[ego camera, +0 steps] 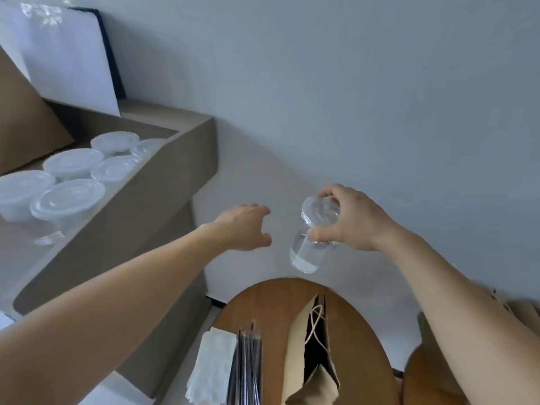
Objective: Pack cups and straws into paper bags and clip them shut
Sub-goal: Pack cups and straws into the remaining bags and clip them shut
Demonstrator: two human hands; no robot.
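My right hand (347,220) grips a clear lidded plastic cup (311,244) by its lid, tilted, in the air above the far edge of the round wooden table (263,302). My left hand (245,226) hovers just left of the cup, fingers loosely spread, holding nothing. A brown paper bag (315,346) with string handles stands open on the table below the cup. Several wrapped straws (248,366) lie left of the bag.
A beige shelf (163,182) at the left holds several lidded clear cups (70,197). White napkins (213,366) lie beside the straws. A white board (70,54) leans at the upper left. A grey wall fills the background.
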